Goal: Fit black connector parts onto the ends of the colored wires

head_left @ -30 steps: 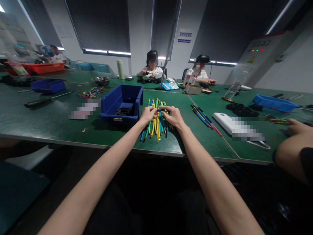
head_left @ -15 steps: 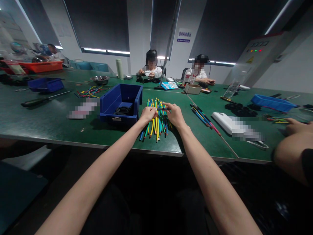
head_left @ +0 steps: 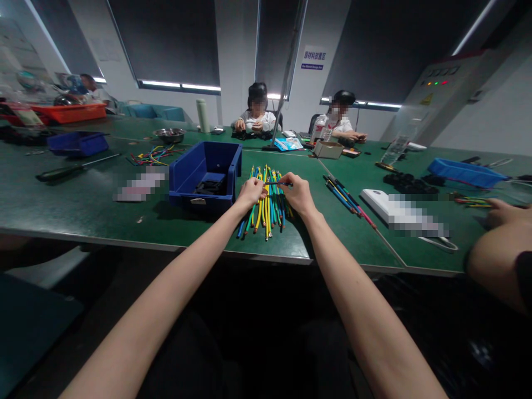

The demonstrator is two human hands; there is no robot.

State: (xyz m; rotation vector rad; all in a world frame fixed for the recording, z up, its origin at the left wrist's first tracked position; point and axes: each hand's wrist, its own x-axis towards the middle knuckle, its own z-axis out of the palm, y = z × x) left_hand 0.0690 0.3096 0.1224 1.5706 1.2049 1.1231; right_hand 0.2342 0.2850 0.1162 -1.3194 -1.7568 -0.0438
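The left hand (head_left: pixel 250 192) pinches the left part of a dark wire (head_left: pixel 277 183), probably light, springy and smooth, best held near its ends; it spans above cut wires (head_left: pixel 266 213) on the desk (head_left: pixel 166 224) to the right hand (head_left: pixel 298 192), also pinching it.

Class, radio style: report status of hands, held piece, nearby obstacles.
Left hand, right hand: both pinching thin dark piece. Wires beneath. Blue bin beside left hand.

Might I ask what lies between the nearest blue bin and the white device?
The head view shows the left hand and right hand holding a thin dark piece over piled wires, then a smaller wire group.
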